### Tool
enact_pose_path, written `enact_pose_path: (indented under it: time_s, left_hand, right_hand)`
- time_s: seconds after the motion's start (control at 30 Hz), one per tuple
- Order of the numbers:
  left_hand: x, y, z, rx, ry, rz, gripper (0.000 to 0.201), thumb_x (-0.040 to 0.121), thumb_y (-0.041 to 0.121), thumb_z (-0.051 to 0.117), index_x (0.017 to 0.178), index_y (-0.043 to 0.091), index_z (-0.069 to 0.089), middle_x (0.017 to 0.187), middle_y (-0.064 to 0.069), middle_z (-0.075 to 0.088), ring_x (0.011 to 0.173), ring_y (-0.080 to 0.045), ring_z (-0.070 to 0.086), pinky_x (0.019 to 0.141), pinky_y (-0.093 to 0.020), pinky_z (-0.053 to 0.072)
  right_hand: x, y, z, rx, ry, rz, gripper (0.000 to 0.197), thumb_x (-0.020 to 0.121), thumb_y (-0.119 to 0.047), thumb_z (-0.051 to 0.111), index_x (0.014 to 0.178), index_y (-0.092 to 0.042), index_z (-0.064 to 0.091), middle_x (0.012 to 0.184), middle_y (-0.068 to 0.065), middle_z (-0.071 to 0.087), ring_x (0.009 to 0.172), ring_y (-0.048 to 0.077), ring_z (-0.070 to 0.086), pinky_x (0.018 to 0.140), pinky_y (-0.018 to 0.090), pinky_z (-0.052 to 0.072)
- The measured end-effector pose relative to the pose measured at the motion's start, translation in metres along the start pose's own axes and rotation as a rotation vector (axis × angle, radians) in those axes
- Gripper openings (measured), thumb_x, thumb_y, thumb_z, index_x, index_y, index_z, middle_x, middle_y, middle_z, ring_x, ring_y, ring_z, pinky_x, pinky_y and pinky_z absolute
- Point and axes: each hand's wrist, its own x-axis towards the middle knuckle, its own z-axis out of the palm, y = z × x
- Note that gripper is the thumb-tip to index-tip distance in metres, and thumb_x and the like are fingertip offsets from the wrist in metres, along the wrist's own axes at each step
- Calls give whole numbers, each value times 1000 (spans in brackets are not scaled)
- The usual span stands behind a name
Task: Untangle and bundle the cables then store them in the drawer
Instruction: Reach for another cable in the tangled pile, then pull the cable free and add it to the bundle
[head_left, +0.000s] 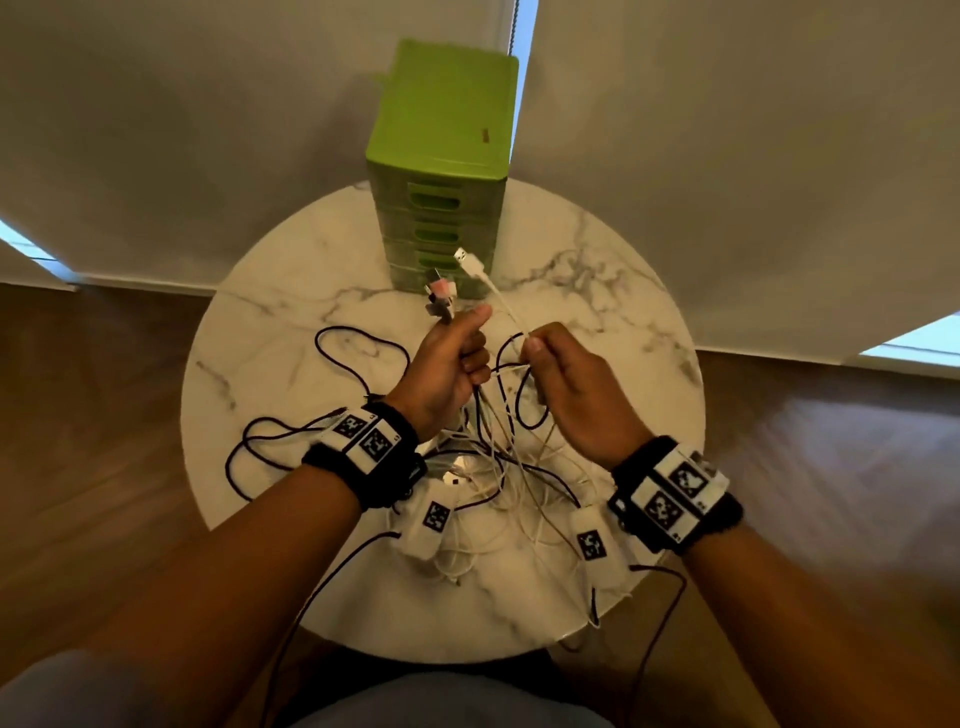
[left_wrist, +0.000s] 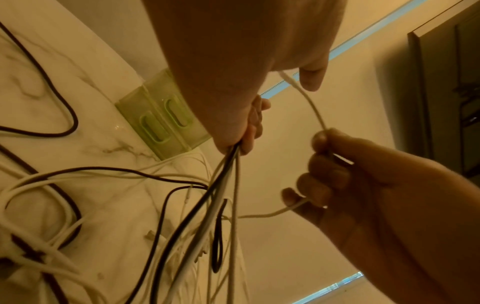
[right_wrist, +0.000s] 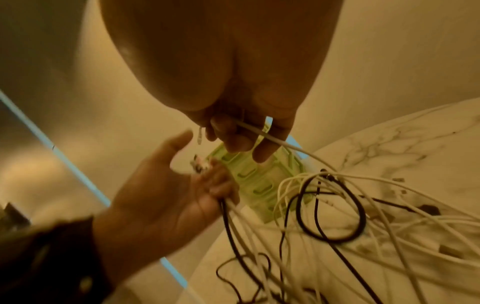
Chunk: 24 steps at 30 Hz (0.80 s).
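Observation:
A tangle of white and dark cables (head_left: 498, 478) lies on the round marble table (head_left: 613, 291). My left hand (head_left: 457, 358) is raised above it, fist curled round several cable ends (left_wrist: 228, 164) whose plugs (head_left: 439, 296) stick up past the thumb. My right hand (head_left: 561, 374) pinches a single white cable (head_left: 506, 306) between thumb and fingers; its USB plug (head_left: 465, 258) points up toward the green drawer unit (head_left: 441, 171). In the right wrist view the white cable (right_wrist: 262, 134) runs through my curled fingers (right_wrist: 233, 139). All drawers look closed.
The green drawer unit stands at the table's far edge, in front of pale blinds (head_left: 727, 130). Dark cable loops (head_left: 358, 343) spread left across the marble. Tagged white boxes (head_left: 595, 545) hang below my wrists. Wooden floor (head_left: 104, 415) surrounds the table.

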Motion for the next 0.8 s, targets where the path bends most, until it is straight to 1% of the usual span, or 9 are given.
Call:
enact_pose_path:
  time_s: [0.13, 0.27, 0.33, 0.4, 0.5, 0.57, 0.63, 0.73, 0.8]
  left_hand:
    - [-17, -1, 6, 67, 4, 63, 27, 91, 34, 64, 79, 24, 42, 56, 9, 28, 50, -6, 26, 54, -26, 19]
    - [-30, -3, 4, 188, 65, 85, 28, 106, 36, 46, 85, 19, 46, 66, 4, 35, 50, -4, 39, 52, -20, 37]
    - [-35, -4, 1, 283, 83, 111, 35, 107, 41, 40, 93, 11, 50, 73, 3, 39, 55, -4, 40, 53, -19, 39]
    - [-38, -4, -3, 323, 97, 144, 37, 108, 42, 38, 92, 12, 52, 75, 3, 42, 62, -7, 40, 58, -20, 38]
    - [-41, 0, -7, 332, 89, 228, 39, 104, 48, 39, 75, 26, 52, 73, 3, 45, 66, -11, 39, 65, -29, 33]
    - [-41, 8, -11, 287, 108, 255, 44, 106, 45, 36, 68, 30, 53, 70, 6, 48, 75, -15, 49, 76, -32, 39]
    - [-41, 21, -14, 126, 111, 252, 44, 109, 39, 34, 72, 23, 49, 64, 5, 44, 78, -19, 57, 84, -37, 47]
    - [-40, 45, -21, -34, 61, 248, 40, 109, 39, 35, 75, 19, 41, 61, 4, 34, 60, -15, 50, 68, -37, 54]
    - [-40, 59, -25, -21, 50, 272, 42, 109, 40, 34, 73, 20, 39, 59, 6, 30, 51, -10, 34, 55, -29, 41]
  right_hand:
    - [-8, 0, 30, -100, -35, -16, 23, 107, -28, 38, 97, -11, 51, 75, 1, 55, 65, 17, 50, 63, 39, 39]
    - [-14, 1, 43, -141, -69, -68, 24, 107, -27, 37, 101, -10, 53, 86, 0, 63, 75, 18, 57, 66, 35, 39]
    - [-16, 2, 47, -170, -95, -116, 24, 107, -29, 37, 100, -14, 54, 87, 5, 68, 75, 21, 61, 68, 38, 43]
    - [-18, 4, 49, -206, -101, -154, 22, 106, -31, 39, 92, -20, 51, 74, 2, 64, 65, 22, 57, 64, 39, 41]
    - [-12, 11, 45, -243, -137, -155, 24, 104, -34, 43, 82, -25, 43, 63, -9, 49, 61, 18, 49, 67, 36, 35]
    - [-1, 23, 39, -287, -187, -150, 21, 102, -33, 45, 85, -22, 47, 67, -10, 54, 65, 15, 53, 75, 37, 39]
    - [11, 40, 32, -379, -247, -120, 21, 101, -35, 47, 90, -19, 54, 74, -6, 63, 71, 17, 59, 83, 41, 44]
    - [25, 58, 27, -485, -321, -96, 24, 101, -36, 49, 93, -15, 58, 79, -4, 61, 75, 21, 58, 83, 43, 47]
    - [34, 66, 25, -481, -338, -101, 23, 101, -35, 50, 95, -15, 59, 81, -4, 60, 77, 23, 58, 81, 43, 48]
